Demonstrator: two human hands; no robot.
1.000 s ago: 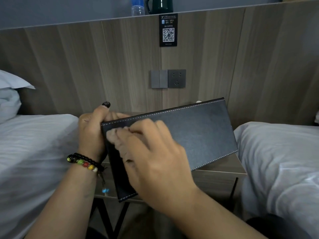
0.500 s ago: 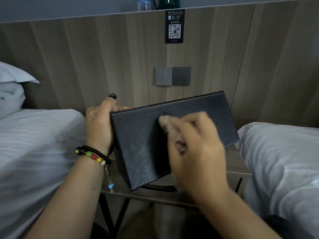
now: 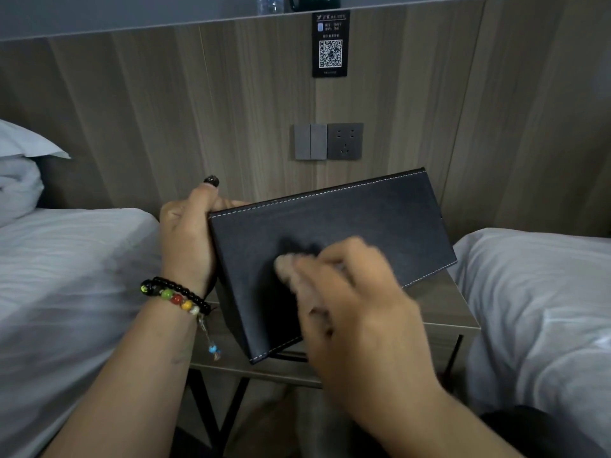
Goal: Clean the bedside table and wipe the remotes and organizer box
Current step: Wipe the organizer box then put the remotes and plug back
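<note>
Your right hand has slid back leftward across the organizer box, fingers clenching a pale cloth; left hand grips its left end; next, turn it

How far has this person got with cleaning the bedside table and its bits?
Midway, at a guess. In hand: the left hand holds the black organizer box tilted above the bedside table while the blurred right hand rubs its broad side; any cloth is too blurred to tell. Nothing shows as clearly finished. No remotes are in view, so whether they or the tabletop are wiped cannot be told.
</note>
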